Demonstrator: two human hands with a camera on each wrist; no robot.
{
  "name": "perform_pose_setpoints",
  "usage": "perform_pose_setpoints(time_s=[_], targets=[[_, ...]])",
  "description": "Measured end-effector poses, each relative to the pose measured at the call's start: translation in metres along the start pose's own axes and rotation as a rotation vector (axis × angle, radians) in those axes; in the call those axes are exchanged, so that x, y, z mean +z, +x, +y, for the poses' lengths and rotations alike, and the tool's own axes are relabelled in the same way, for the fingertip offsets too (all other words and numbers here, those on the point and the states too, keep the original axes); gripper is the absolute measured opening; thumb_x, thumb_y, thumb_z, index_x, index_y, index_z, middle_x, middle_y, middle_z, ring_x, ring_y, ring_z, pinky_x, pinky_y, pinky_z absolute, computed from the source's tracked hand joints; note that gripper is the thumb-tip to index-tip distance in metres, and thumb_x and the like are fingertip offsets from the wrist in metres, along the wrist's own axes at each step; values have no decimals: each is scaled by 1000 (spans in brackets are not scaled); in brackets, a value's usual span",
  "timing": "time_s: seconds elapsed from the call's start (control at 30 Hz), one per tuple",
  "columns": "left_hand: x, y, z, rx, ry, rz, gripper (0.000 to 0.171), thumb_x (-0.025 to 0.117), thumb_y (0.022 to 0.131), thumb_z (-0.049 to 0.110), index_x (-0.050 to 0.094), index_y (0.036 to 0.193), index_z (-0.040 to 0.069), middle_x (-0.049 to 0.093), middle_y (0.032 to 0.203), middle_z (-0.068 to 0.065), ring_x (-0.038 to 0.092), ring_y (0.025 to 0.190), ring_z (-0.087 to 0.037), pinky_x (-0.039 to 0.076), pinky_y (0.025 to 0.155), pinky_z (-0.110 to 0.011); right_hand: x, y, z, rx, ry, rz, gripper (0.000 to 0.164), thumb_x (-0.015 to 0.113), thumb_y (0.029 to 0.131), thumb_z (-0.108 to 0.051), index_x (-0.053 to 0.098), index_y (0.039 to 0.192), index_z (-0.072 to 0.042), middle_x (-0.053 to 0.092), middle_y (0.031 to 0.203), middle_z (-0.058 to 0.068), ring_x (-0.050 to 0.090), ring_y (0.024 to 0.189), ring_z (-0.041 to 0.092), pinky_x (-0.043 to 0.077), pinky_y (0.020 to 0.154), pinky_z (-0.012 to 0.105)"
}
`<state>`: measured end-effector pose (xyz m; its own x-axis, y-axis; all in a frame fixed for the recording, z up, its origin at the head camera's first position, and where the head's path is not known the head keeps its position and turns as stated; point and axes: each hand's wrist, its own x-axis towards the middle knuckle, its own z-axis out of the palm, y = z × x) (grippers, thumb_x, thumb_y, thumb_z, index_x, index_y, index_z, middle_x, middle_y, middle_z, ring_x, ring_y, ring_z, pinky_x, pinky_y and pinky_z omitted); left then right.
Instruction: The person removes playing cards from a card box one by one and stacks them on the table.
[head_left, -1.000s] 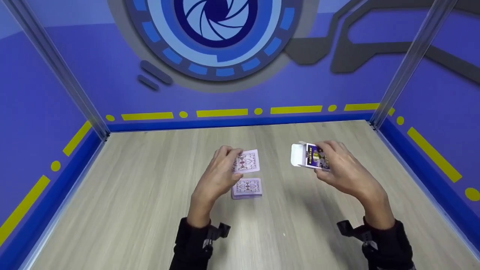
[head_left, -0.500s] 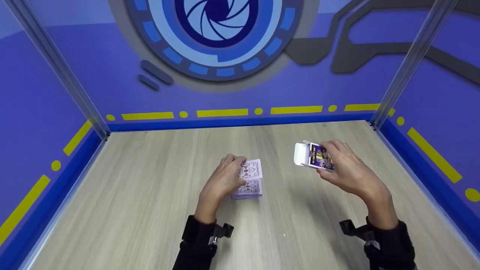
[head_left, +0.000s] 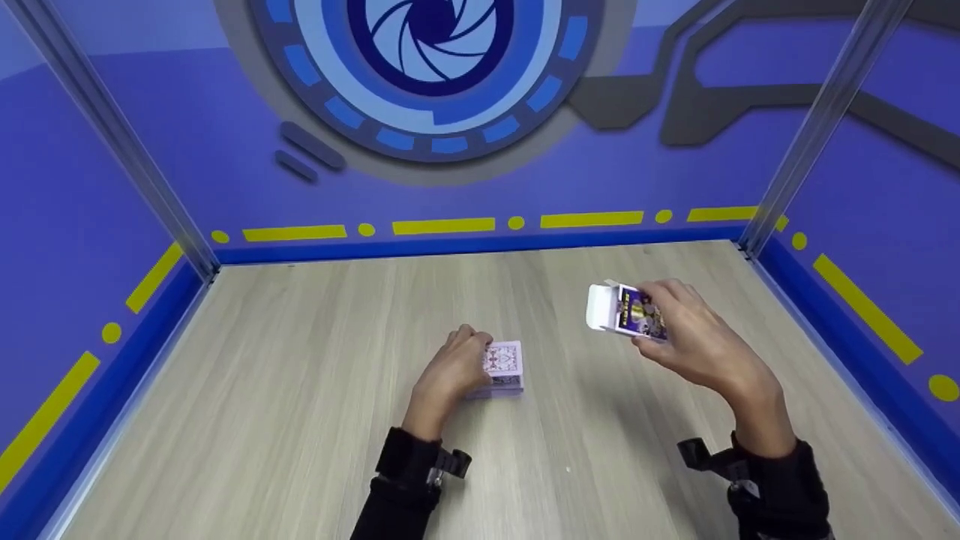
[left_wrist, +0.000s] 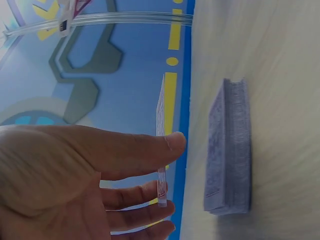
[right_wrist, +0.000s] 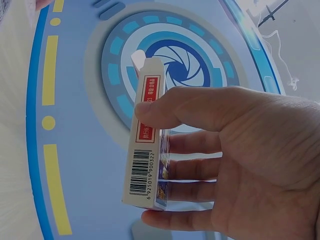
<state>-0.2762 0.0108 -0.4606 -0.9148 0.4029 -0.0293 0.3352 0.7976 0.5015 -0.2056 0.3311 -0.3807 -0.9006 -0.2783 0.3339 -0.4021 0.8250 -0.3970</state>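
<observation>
Pinching probably light, bendy, slippery card(s) (head_left: pixel 505 357) in left hand (head_left: pixel 454 365), just above deck (left_wrist: pixel 235 150), and gripping flap-open, likely crushable box (head_left: pixel 637 312) in right hand (head_left: pixel 697 337); best taken by opposite edges, box by sides.

We see patterned cards (left_wrist: pixel 160 112) held level above the deck (left_wrist: pixel 229 155), the open box (head_left: pixel 636 311) to its right.

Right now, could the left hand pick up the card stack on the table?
Probably not without freeing its grip first: the left hand pinches a thin packet of cards, though only open space shows between hand and card stack.
</observation>
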Motion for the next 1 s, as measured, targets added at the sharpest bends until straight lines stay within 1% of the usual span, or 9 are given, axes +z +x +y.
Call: perform_pose_setpoints(time_s=[0.17,0.27,0.4,0.47,0.7,0.8,1.0], targets=[[7,4,0,-2,20,-35,62,79,75,-5,63,135,0,56,127,-18,53,115,-32,47,100,-46,-1,0,-1,-5,-5,1,57,79,86,-8,54,136,3,56,127,18,54,102,28,51,81,44],[11,6,-1,6,37,-41,60,80,74,-4,64,133,0,56,124,-18,54,114,-33,48,98,-46,-1,0,-1,-9,-7,4,58,80,86,-8,54,136,4,56,127,19,55,102,28,51,81,44],[15,7,-4,-5,51,-47,58,81,72,-4,65,128,-2,57,122,-20,54,112,-35,48,97,-48,-1,0,-1,-9,-3,3,58,80,86,-8,54,137,4,56,127,19,55,102,28,52,81,45],[16,7,-5,-13,51,-50,58,82,71,-5,65,127,-2,57,121,-20,54,112,-35,48,98,-49,0,0,-2,-7,-2,-2,59,81,86,-8,54,137,4,56,128,19,56,102,29,52,81,45],[20,7,-6,-33,30,-76,64,84,70,-6,65,130,-3,57,124,-21,54,115,-35,47,101,-49,1,0,-3,2,3,-16,59,81,86,-9,54,137,3,57,128,18,56,102,28,52,81,45],[21,8,-7,-39,34,-82,64,85,69,-5,65,129,-3,58,121,-20,55,113,-34,48,100,-49,1,0,-3,1,4,-13,59,81,86,-9,55,137,3,57,127,19,57,102,29,53,81,45],[21,10,-7,-39,53,-91,58,85,69,-5,66,124,-3,59,109,-15,54,104,-30,49,96,-47,0,0,-3,1,4,-6,59,82,85,-9,55,137,3,57,127,18,57,101,28,53,81,45]])
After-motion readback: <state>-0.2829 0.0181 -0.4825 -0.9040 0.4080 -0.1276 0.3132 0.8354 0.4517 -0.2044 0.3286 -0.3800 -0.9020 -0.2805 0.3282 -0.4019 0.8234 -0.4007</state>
